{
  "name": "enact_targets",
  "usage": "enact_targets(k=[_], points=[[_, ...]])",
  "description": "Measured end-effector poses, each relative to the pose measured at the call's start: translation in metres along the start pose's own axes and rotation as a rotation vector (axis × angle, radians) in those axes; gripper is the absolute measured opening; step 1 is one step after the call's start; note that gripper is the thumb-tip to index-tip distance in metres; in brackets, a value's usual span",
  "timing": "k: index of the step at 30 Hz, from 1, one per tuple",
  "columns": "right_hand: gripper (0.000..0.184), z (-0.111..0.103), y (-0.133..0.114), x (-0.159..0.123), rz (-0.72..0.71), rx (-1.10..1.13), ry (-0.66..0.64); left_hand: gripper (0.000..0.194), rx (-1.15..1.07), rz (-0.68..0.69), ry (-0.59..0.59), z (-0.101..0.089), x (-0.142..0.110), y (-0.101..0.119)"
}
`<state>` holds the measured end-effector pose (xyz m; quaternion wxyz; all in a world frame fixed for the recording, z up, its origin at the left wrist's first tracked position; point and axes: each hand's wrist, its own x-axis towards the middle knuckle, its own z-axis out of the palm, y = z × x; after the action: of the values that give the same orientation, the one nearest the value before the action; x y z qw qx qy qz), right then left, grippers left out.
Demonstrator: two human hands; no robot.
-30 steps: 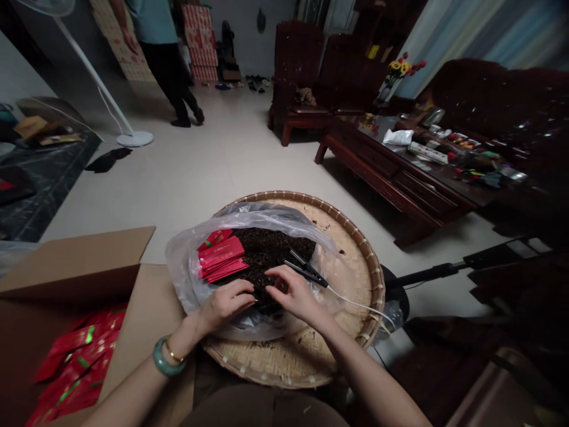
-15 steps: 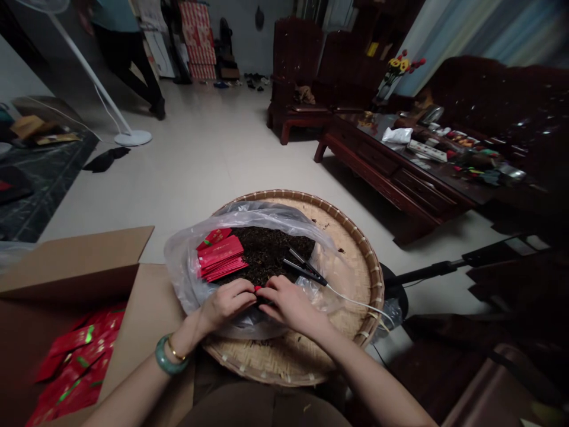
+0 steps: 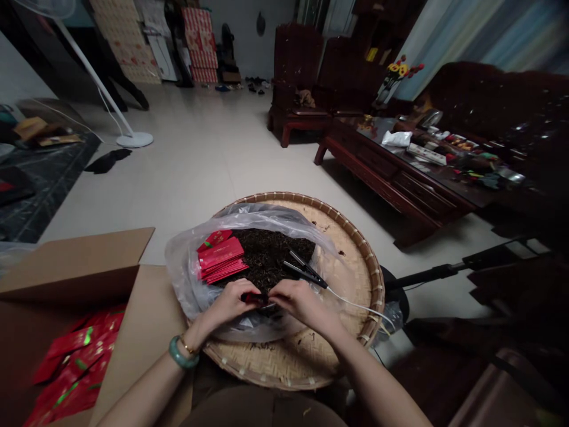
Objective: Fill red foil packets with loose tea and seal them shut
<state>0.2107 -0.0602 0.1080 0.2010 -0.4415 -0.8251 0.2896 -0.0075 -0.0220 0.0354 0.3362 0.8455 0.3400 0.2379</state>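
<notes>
Here, the left hand (image 3: 233, 301) pinches a small dark-red packet (image 3: 255, 298) over the near part of the plastic bag (image 3: 181, 261), the right hand (image 3: 297, 298) pinching its right end; stacked red pouches (image 3: 221, 255) lie farther left, beside dark leaves (image 3: 273, 249).

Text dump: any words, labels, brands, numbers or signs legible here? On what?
None legible.
Stack of red packets: faint marks, too small to read.
Red packets in the carton: marks, too blurred to read.
Red-and-white stacked boxes: pattern only, any lettering too blurred.
Clutter on the dark table: too small to tell.
</notes>
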Motion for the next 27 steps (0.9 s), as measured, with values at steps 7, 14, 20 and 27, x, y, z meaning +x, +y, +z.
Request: enact_targets(k=[7, 14, 20, 27], points=[[0.025, -0.007, -0.007, -0.007, -0.077, -0.153, 0.097, 0.013, -0.034, 0.045, 0.056, 0.003, -0.004, 0.001], [0.018, 0.031, -0.01, 0.007, 0.057, -0.373, -0.054, 0.018, -0.022, -0.003, 0.037, 0.007, -0.007, 0.002], [0.018, 0.03, -0.008, 0.001, -0.008, -0.272, -0.089, 0.017, -0.045, -0.015, 0.011, 0.003, -0.012, 0.004], [0.012, 0.014, -0.012, -0.009, -0.041, -0.235, 0.028, 0.016, -0.054, -0.006, 0.021, 0.003, -0.014, 0.001]])
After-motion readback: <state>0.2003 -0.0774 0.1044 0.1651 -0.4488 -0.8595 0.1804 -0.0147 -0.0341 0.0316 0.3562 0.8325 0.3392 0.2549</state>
